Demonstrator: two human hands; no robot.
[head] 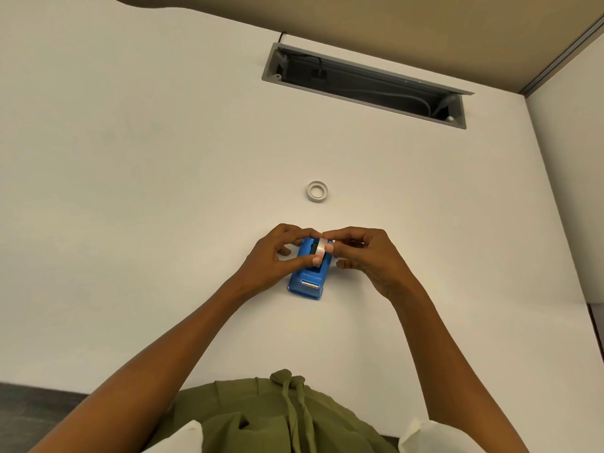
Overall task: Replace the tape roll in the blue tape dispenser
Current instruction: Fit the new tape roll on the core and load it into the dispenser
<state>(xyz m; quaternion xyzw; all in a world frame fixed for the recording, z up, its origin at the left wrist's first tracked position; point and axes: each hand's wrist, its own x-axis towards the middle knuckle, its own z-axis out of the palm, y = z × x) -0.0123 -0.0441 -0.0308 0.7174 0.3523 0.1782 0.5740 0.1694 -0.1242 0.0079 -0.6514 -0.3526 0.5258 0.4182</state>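
Observation:
The blue tape dispenser (306, 284) stands on the white desk in front of me, its metal cutter facing me. A white tape roll (319, 247) stands on edge in its slot. My left hand (274, 256) holds this roll from the left, thumb on its near side. My right hand (366, 256) pinches the roll's top from the right. A second tape roll (317, 191) lies flat on the desk, farther away and apart from both hands.
An open grey cable tray (366, 83) with cables inside is recessed in the white desk (163, 191) at the back. A tan partition (425, 27) rises behind it. The desk's right edge runs near the frame's right side.

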